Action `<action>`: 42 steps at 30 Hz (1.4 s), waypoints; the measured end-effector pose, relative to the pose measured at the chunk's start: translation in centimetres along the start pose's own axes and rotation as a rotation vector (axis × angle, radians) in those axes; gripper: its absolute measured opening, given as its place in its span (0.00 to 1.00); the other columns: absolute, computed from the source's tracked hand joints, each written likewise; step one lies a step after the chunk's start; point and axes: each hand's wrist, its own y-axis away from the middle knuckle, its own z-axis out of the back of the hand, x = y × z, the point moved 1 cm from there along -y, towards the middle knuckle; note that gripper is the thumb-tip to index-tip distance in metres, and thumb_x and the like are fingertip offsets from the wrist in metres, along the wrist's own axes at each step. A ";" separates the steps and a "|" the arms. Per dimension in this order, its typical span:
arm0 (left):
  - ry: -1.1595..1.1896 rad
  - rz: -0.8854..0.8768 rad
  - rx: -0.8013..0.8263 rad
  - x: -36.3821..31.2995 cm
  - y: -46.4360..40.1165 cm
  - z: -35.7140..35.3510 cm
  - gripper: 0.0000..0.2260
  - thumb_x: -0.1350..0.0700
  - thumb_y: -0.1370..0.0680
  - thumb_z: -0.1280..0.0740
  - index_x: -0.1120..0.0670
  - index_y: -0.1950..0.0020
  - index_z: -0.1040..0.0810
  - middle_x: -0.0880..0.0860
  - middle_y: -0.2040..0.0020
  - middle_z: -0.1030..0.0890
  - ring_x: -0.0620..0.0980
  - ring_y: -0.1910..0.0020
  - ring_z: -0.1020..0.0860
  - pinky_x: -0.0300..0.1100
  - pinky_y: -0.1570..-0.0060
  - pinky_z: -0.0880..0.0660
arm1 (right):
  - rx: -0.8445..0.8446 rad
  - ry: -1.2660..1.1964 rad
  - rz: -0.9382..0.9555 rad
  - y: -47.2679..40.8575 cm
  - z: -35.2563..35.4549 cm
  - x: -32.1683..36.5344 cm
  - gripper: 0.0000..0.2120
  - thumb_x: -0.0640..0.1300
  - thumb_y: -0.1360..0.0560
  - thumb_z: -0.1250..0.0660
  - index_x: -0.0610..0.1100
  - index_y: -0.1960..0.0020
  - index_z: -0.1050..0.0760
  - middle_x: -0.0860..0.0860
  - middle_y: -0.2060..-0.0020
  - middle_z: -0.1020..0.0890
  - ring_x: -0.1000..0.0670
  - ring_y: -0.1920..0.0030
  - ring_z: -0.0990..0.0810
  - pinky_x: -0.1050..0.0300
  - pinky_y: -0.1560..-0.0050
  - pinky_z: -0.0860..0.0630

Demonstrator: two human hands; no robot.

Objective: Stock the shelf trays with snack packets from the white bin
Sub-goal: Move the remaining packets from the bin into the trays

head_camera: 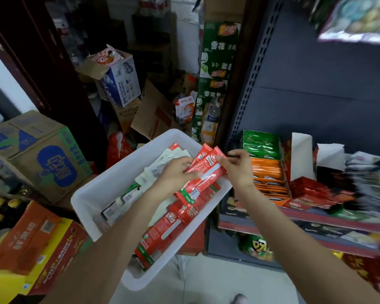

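Readable print on stacked cartons

The tall green carton [215,69] at upper centre reads 雪花; lettering on the blue-and-brown box [53,165] at left and the red packets [203,172] is too blurred to read.

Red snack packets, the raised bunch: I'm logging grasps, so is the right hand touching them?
Touching. The head view shows the right hand pinching the top end of the red snack packets, fingers lying on the wrapper; the left hand grips them too.

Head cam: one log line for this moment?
left hand: grips red packets | right hand: pinches same | over white bin | shelf trays: not reached
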 end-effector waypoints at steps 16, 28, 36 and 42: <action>-0.110 -0.322 0.186 -9.5 -7.7 -20.5 0.11 0.55 0.22 0.34 0.49 0.40 0.20 0.46 0.40 0.21 0.39 0.41 0.26 0.34 0.40 0.30 | -0.073 -0.226 -0.160 -6.3 20.1 -0.3 0.10 0.40 0.20 0.43 0.42 0.58 0.27 0.46 0.65 0.22 0.50 0.67 0.23 0.56 0.64 0.24; 0.011 -0.103 0.143 -11.8 -12.7 -26.5 0.10 0.59 0.22 0.34 0.57 0.42 0.25 0.55 0.44 0.20 0.50 0.45 0.21 0.39 0.49 0.24 | 0.163 -0.388 0.081 -10.4 28.1 -0.6 0.05 0.38 0.21 0.39 0.43 0.47 0.25 0.50 0.58 0.18 0.54 0.58 0.19 0.60 0.57 0.22; -0.190 -0.146 0.056 -10.9 -15.6 -28.9 0.14 0.59 0.25 0.30 0.58 0.41 0.23 0.55 0.44 0.19 0.52 0.46 0.21 0.45 0.46 0.24 | 0.062 0.032 0.276 -12.6 30.4 -2.1 0.10 0.33 0.28 0.30 0.40 0.49 0.25 0.48 0.56 0.18 0.54 0.56 0.19 0.62 0.56 0.21; -0.254 -0.214 0.066 -9.8 -15.7 -29.0 0.15 0.61 0.27 0.29 0.58 0.41 0.24 0.53 0.45 0.20 0.46 0.54 0.22 0.36 0.54 0.24 | 0.086 0.329 0.314 -12.5 30.2 -4.6 0.08 0.38 0.28 0.28 0.40 0.51 0.25 0.48 0.58 0.18 0.52 0.58 0.19 0.62 0.56 0.24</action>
